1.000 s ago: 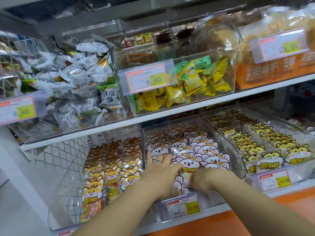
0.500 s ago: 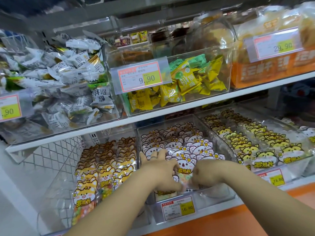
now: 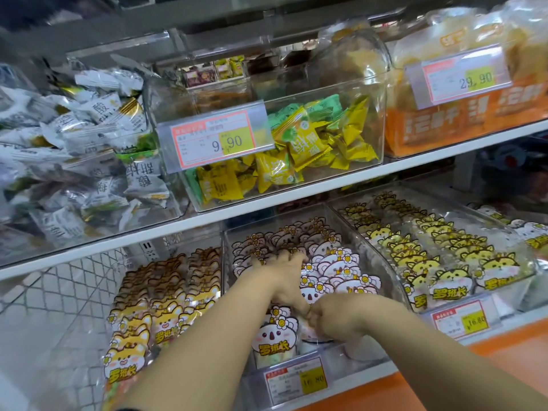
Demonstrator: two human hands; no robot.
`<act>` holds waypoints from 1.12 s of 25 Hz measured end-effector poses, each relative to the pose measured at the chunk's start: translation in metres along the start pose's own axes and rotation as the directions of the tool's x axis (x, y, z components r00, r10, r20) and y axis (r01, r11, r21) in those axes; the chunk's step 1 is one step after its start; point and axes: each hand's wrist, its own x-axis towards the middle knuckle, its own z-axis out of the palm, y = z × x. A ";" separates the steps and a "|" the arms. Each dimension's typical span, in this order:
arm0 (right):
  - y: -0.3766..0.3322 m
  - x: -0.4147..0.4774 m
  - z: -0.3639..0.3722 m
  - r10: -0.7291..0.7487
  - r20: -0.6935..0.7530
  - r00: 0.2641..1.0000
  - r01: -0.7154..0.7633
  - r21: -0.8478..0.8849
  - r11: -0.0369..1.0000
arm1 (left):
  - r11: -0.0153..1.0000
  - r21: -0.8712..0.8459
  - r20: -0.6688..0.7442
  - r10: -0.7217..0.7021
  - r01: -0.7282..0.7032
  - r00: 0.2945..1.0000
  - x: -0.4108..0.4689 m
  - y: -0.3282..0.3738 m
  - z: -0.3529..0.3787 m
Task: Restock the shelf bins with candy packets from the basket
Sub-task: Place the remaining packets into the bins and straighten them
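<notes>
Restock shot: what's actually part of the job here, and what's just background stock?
Job: left hand, right hand, koala packets, middle lower bin.
Background: fox packets, yellow cat packets, yellow-green sweets, white packets, price tags.

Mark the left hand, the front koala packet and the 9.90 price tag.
left hand [image 3: 283, 277], head view, back of the hand.
front koala packet [image 3: 273, 336], head view, koala face.
9.90 price tag [image 3: 237, 140], head view, yellow price patch.

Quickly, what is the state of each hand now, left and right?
Left hand: open, fingers spread on the candy packets.
Right hand: fingers curled down among the packets; a grip cannot be told.
</notes>
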 end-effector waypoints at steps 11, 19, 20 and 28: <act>0.000 0.010 0.021 0.052 -0.062 0.997 -0.045 0.109 0.993 | 0.984 -0.008 -0.005 -0.180 0.180 0.984 -0.002 0.010 0.006; 0.015 -0.014 -0.009 0.026 -0.048 0.999 -0.023 0.067 0.997 | 0.978 -0.159 -0.043 -0.140 0.132 0.989 -0.006 -0.003 0.008; 0.018 -0.019 -0.013 0.049 -0.031 0.998 -0.049 0.002 0.999 | 0.972 -0.207 -0.038 -0.117 0.106 0.992 -0.009 -0.006 0.004; 0.029 -0.012 -0.002 0.166 -0.028 0.986 -0.168 -0.094 0.981 | 0.998 -0.062 -0.204 -0.018 0.006 0.979 -0.013 0.017 0.012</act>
